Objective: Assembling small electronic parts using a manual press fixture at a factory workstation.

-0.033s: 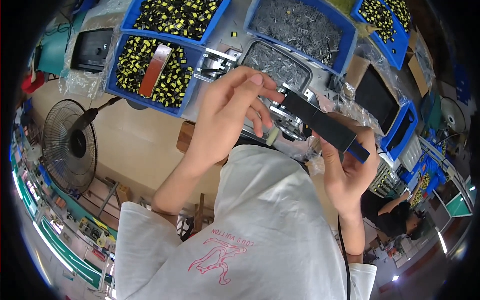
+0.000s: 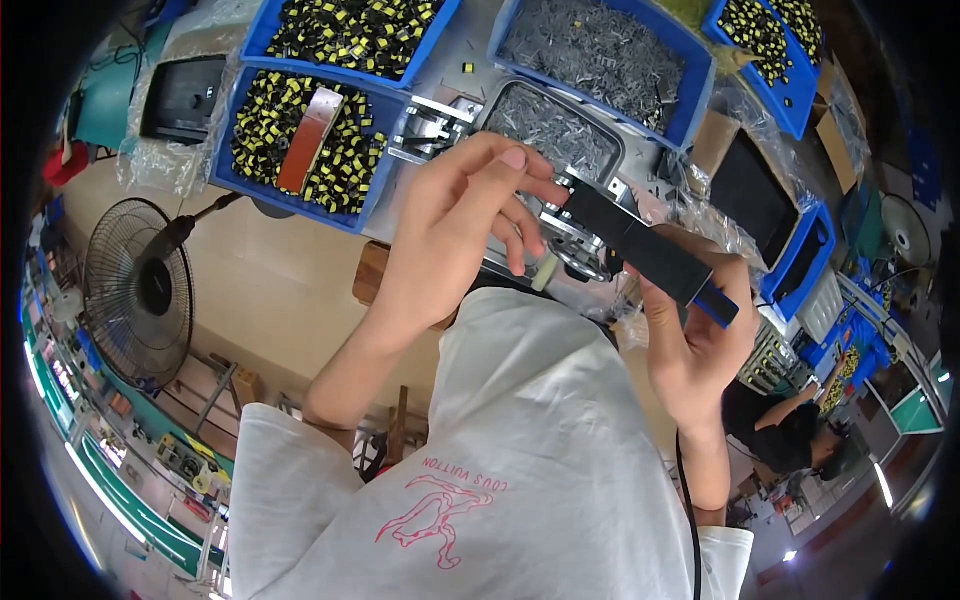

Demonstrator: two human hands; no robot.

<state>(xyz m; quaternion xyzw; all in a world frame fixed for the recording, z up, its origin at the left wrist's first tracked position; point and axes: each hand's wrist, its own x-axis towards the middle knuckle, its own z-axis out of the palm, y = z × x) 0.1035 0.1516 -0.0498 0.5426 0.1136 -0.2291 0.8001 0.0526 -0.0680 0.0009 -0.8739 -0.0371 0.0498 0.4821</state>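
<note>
My right hand (image 2: 703,340) grips the black bar (image 2: 645,248) near its lower end, in front of the jig (image 2: 582,259). My left hand (image 2: 447,215) is half open, fingers curled; can't tell if its index touches the bar. Held at one end, it could twist or drop if nudged.

The right hand (image 2: 698,345) gripped a black bar (image 2: 640,245) near its blue-tipped lower end. The left hand (image 2: 450,215), fingers partly curled, was positioned at the bar's upper end; fingertip contact could not be determined. Beyond the hands, a metal tray (image 2: 619,152) contained small metal parts. A blue bin (image 2: 394,115) at the left contained yellow-and-black components, with a reddish-brown strip (image 2: 307,145) lying on top. A fan (image 2: 155,287) stood farther left.
</note>
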